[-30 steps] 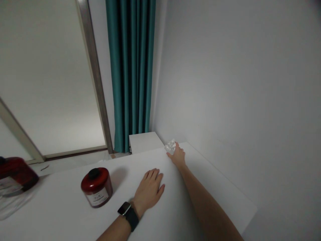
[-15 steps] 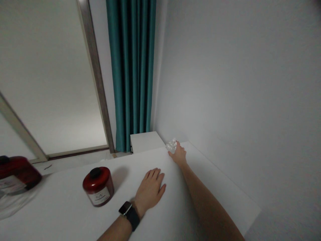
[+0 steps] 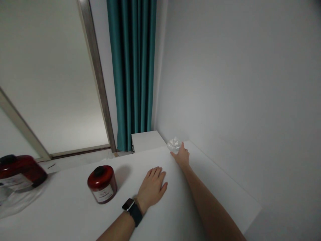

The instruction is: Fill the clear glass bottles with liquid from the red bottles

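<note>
My left hand rests palm down on the white tabletop, fingers stretched out, with a dark-banded watch on its wrist. At the far edge near the wall, my right hand has its thumb and index finger apart. Just beyond those fingers lies a crumpled piece of clear plastic; whether the fingertips touch it is hard to make out. A squat dark red bottle with a black cap and white label stands left of my left hand.
Another dark red bottle is at the far left, with clear plastic wrap in front of it. A white box-like surface lies beyond the table edge, below a teal curtain. A grey wall borders the right side.
My right hand has loosened from the crumpled plastic, which now sits a little beyond the spread fingers. My left hand stays flat on the table. The view has shifted slightly.
</note>
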### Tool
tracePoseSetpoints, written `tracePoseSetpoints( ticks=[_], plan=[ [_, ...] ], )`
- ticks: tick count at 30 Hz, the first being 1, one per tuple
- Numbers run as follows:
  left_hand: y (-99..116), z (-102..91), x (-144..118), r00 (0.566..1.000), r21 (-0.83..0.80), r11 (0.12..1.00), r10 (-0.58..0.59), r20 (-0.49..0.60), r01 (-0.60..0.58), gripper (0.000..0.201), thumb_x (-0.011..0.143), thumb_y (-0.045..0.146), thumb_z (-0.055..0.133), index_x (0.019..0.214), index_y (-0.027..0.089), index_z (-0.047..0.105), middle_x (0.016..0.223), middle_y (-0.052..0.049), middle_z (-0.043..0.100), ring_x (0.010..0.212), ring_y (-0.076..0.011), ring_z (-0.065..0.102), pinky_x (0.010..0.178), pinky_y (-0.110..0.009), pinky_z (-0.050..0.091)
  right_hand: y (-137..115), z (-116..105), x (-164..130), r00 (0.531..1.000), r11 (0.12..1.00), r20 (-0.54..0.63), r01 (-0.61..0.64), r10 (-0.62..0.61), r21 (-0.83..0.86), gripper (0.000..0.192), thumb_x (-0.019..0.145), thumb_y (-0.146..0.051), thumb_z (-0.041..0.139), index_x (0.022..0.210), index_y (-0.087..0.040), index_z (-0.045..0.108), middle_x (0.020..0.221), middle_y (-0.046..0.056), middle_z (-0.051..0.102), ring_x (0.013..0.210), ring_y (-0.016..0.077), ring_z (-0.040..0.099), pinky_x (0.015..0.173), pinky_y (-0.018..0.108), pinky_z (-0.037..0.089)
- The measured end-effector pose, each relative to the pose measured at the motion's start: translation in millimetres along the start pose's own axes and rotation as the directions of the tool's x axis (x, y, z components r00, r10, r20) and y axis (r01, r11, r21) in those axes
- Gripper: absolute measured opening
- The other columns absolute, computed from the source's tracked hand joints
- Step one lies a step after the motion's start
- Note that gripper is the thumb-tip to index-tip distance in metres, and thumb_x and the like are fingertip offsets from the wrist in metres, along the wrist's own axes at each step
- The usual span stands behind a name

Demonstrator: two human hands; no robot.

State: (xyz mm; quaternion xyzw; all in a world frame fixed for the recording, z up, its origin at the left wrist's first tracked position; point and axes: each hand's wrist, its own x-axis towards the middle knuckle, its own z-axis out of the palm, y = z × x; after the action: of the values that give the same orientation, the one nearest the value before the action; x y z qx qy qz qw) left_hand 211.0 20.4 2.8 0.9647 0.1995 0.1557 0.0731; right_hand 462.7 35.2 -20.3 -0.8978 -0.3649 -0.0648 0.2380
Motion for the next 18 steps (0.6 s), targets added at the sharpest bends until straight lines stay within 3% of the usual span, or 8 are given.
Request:
tracePoseSetpoints(
  ticks=[13, 18],
  plan=[
    [-0.3, 1.5, 0.2, 1.000, -0.028, 1.000, 0.005, -0.024, -0.006, 0.033, 0.098, 0.030, 0.051, 0.128, 0.018, 0.058, 0.138, -0.014, 0.058, 0.131, -0.0313, 0.050, 0.112, -0.048, 0.039, 0.6, 3.8, 2.9, 1.000, 0.999, -0.016, -0.008, 0.009, 0.041, 0.097, 0.079, -0.045, 0.073, 0.153, -0.007, 0.023, 0.136, 0.025, 0.058, 0.125, 0.0377, 0.053, 0.099, 0.043, 0.037],
    [-0.3, 0.3, 0.5, 1.000, -0.041, 0.999, 0.004, -0.016, -0.005, 0.032, 0.097, 0.030, 0.052, 0.127, 0.018, 0.058, 0.135, -0.014, 0.058, 0.130, -0.0316, 0.050, 0.111, -0.048, 0.040, 1.8, 4.5, 0.8, 0.998, 0.995, -0.068, 0.003, 0.005, 0.104, 0.095, 0.076, -0.042, 0.075, 0.151, -0.008, 0.027, 0.130, 0.024, 0.061, 0.121, 0.0373, 0.054, 0.100, 0.043, 0.038]
  ],
)
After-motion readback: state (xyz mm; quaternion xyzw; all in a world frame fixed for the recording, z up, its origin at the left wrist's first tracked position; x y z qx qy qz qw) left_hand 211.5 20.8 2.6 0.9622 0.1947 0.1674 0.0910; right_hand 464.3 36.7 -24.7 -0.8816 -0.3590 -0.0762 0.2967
